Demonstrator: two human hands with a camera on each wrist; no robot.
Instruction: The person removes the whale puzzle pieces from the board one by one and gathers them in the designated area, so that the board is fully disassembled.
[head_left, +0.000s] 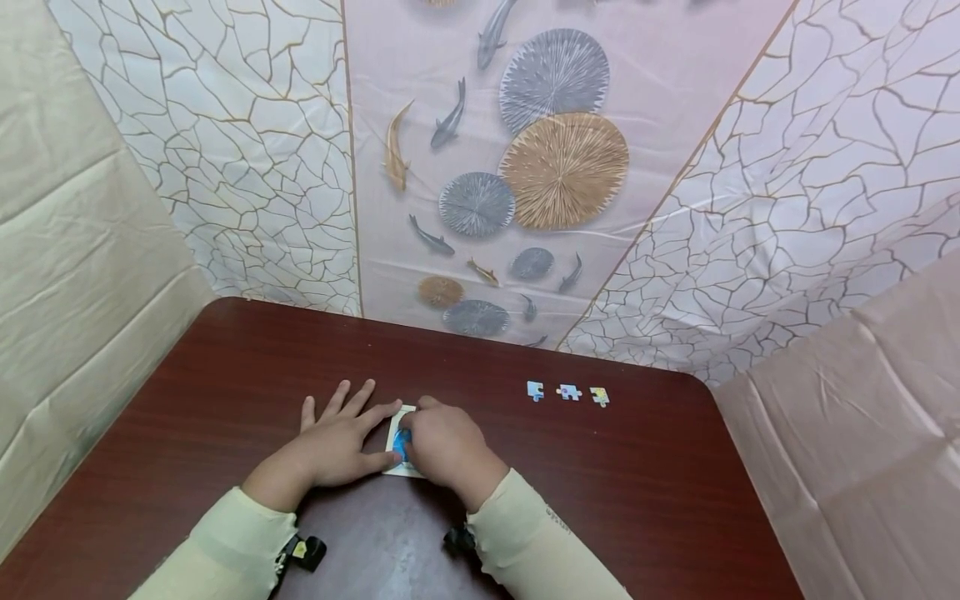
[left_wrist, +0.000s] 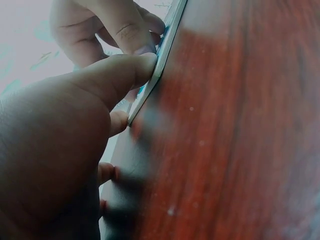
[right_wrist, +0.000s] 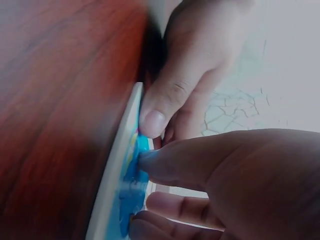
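Observation:
A small flat jigsaw puzzle board (head_left: 401,437) with a pale border and a blue picture lies on the table between both hands. My left hand (head_left: 333,446) rests on its left side, fingers spread and straight. Its thumb (left_wrist: 132,70) presses the board's near edge, while the index finger touches the far corner. Over the right part of the board is my right hand (head_left: 450,442), fingers bent. The thumb (right_wrist: 172,162) and fingertips touch the blue picture (right_wrist: 131,187). Whether a piece sits between them is hidden.
Three loose jigsaw pieces lie in a row to the right: a blue one (head_left: 535,390), a light bluish one (head_left: 569,392) and a yellowish one (head_left: 600,397). The dark red wooden table (head_left: 660,483) meets patterned cloth (head_left: 480,250) behind and plain cloth at both sides.

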